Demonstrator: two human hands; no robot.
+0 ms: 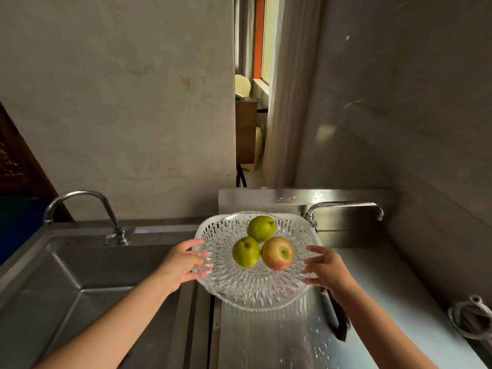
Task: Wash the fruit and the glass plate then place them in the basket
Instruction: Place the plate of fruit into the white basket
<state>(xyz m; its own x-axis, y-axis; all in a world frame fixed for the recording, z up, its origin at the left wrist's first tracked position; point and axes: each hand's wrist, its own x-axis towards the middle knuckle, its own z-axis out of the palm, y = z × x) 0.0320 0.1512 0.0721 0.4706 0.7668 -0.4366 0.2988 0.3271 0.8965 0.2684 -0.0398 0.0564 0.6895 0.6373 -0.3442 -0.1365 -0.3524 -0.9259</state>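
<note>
L hand (183,262) + R hand (323,267) gripping glass plate (253,288) rim | 3 fruit (246,252) | basket (206,226) behind

We note a plain, stained plaster wall (119,102) on the left and a smooth grey wall (412,115) on the right, with a narrow gap between them. Through the gap we see a pale curtain (282,115), an orange-framed window (262,41) letting in daylight, and a brown wooden cabinet (245,129). Dark carved woodwork (16,161) edges the far left; the room itself is dim.
</note>
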